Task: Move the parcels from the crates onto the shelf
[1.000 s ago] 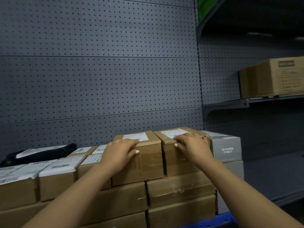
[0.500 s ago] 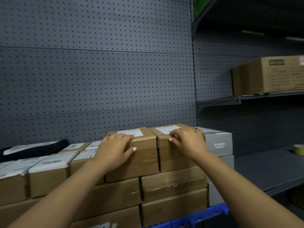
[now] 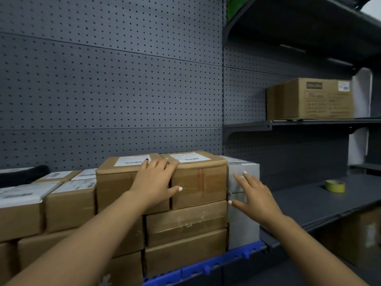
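**Head view: both our hands at the top row of parcels, empty shelf to the right**

Head view shows the dark grey perforated back wall (image 3: 111, 89) filling most of what we see, and below it the stack of brown cardboard parcels (image 3: 185, 221) with white labels, piled several rows high in a blue plastic crate (image 3: 208, 267). To the right, the dark grey metal shelf (image 3: 321, 201) runs out bare except for a roll of yellow-green tape (image 3: 335, 185); a higher shelf carries a large printed cardboard carton (image 3: 315, 99).

What matters for the move is that the open shelf lies to our right of the stack, at about the height of the top row, so a lifted parcel would travel sideways rather than up. The two top brown labelled boxes (image 3: 198, 178) sit side by side, touching, long axes running away from us. A pair of grey cartons (image 3: 243, 176) stands just beside them, between them and the shelf.

Our left hand (image 3: 154, 182) lies across the seam between the two top boxes, fingers extended over their upper edges and thumb on the front face, pressing rather than gripping. Our right hand (image 3: 255, 193) is spread wide with straight fingers against the grey cartons' front, holding nothing. It is the nearer to the shelf.
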`<state>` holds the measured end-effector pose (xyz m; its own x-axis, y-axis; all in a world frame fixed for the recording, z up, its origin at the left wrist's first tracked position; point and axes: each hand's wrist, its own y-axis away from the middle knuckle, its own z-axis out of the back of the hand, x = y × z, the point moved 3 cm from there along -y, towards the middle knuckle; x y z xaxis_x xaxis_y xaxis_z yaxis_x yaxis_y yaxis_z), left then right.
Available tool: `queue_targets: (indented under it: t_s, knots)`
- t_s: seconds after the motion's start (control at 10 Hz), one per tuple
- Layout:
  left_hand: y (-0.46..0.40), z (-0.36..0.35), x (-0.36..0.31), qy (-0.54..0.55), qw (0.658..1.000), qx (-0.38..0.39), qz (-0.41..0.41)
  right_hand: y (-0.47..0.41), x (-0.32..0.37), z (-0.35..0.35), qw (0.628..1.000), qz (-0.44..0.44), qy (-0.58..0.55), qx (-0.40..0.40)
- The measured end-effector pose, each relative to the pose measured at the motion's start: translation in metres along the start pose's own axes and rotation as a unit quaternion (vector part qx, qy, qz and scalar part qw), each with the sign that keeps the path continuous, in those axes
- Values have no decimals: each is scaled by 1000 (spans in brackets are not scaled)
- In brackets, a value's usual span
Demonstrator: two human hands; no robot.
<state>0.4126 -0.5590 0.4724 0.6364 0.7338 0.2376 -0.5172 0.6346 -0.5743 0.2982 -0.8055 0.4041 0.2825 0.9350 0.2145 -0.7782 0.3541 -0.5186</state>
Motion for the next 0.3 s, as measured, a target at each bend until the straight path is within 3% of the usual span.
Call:
queue_targets:
  t_s: [0.3]
  knots:
    - [15, 7, -7, 30, 998, -49, -3, 18, 9, -4, 999, 32, -2, 2]
